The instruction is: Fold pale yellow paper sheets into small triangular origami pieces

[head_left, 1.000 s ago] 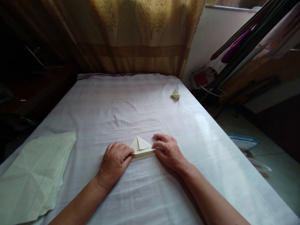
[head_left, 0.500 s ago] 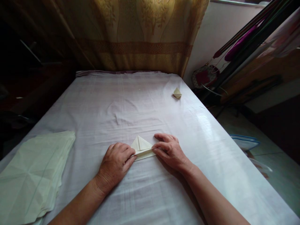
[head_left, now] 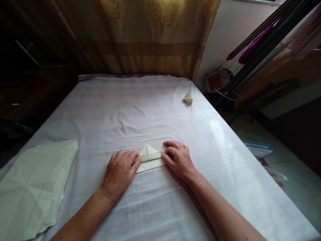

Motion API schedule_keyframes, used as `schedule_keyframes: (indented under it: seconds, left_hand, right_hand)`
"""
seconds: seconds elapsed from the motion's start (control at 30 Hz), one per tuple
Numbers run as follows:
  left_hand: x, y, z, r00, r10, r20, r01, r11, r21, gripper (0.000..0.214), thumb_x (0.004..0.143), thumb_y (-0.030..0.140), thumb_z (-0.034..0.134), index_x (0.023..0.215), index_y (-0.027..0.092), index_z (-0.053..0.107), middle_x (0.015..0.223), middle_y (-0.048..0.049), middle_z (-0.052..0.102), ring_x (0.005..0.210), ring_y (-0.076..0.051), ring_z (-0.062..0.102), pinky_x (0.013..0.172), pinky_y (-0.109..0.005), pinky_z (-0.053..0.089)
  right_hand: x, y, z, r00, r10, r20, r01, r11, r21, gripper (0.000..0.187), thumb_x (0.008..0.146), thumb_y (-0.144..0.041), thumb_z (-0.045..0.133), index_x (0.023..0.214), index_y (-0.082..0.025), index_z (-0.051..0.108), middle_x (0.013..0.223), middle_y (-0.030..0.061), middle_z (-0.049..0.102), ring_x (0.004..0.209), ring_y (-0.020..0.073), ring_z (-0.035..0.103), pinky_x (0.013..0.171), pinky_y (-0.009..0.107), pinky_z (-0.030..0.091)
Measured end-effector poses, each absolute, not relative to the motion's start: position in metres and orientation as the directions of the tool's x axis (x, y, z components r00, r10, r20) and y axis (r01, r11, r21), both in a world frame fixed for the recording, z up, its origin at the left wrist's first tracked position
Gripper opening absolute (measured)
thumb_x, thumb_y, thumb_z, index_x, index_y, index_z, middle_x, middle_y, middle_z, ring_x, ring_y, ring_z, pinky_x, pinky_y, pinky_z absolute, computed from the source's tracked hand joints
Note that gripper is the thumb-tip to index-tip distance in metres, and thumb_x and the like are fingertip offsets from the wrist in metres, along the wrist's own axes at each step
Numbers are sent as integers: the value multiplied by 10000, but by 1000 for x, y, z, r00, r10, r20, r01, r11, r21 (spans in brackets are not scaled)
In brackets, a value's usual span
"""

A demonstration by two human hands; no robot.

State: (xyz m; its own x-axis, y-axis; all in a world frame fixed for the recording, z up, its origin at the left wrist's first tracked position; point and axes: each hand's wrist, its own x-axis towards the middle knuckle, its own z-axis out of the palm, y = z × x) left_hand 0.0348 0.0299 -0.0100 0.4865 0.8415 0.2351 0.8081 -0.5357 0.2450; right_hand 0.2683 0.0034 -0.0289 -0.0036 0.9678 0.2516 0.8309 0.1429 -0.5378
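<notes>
A pale cream sheet of folded paper [head_left: 151, 161] lies on the cloth-covered table between my hands. Its far part rises to a triangular point, and a narrow strip is folded up across its middle. My left hand [head_left: 121, 169] pinches the left end of that strip between thumb and fingers. At the right end, my right hand [head_left: 178, 161] grips the strip with thumb and forefinger, its other fingers resting on the cloth beyond. Both ends of the paper are partly hidden under my fingers.
To the left lies a stack of creased cream paper sheets [head_left: 32, 187]. A small folded paper piece [head_left: 188, 98] sits near the table's far right edge. The white tablecloth [head_left: 100, 110] is wrinkled. Behind hangs a gold curtain [head_left: 140, 50]; a bag [head_left: 217, 81] hangs beyond the right edge.
The strip across the paper, earlier partly raised, has been folded upward and now lies flatter across the triangle's base. Both hands have moved slightly away from me along with it.
</notes>
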Motion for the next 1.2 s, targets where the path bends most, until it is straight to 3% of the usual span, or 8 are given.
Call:
schedule_keyframes:
  seconds: [0.6,0.83,0.97,1.07,1.2]
  left_hand:
    - [39,29,-15,457,858,233,850,-499,168,135,915,260,606,1040,222,643,932,-37,716,870,-244,623,795,-371,431]
    - [42,27,-13,447,857,256,847,-498,187,115,897,231,637,1002,237,683,1026,-57,658,943,-246,584,845,-372,443]
    - [41,29,-16,532,777,338,768,-610,195,197,886,166,635,1017,290,715,1133,-59,639,1050,-255,548,947,-408,406]
    - [39,30,-19,623,686,376,674,-714,188,304,892,121,605,1063,345,721,1159,-46,642,1093,-244,537,992,-418,371]
    - [38,32,-22,648,660,380,640,-742,196,322,902,105,585,1048,352,731,1123,-34,661,1065,-228,549,986,-414,366]
  right_hand:
    - [260,5,-30,26,955,296,873,122,-472,153,842,-207,633,693,-232,607,1107,30,704,1063,227,596,938,412,325]
    - [261,5,-31,28,952,306,865,130,-485,109,852,-205,622,749,-231,597,1113,40,699,1061,225,593,928,405,319]
    - [261,4,-30,1,959,284,849,150,-507,99,843,-167,606,887,-250,633,1147,28,684,1087,220,584,941,407,313]
    - [262,4,-29,-8,962,273,844,153,-514,98,844,-168,605,841,-250,657,1156,31,683,1107,231,583,965,425,315]
    - [271,5,-35,-27,957,290,797,196,-572,168,893,-172,532,873,-244,682,1171,55,685,1115,228,599,991,439,356]
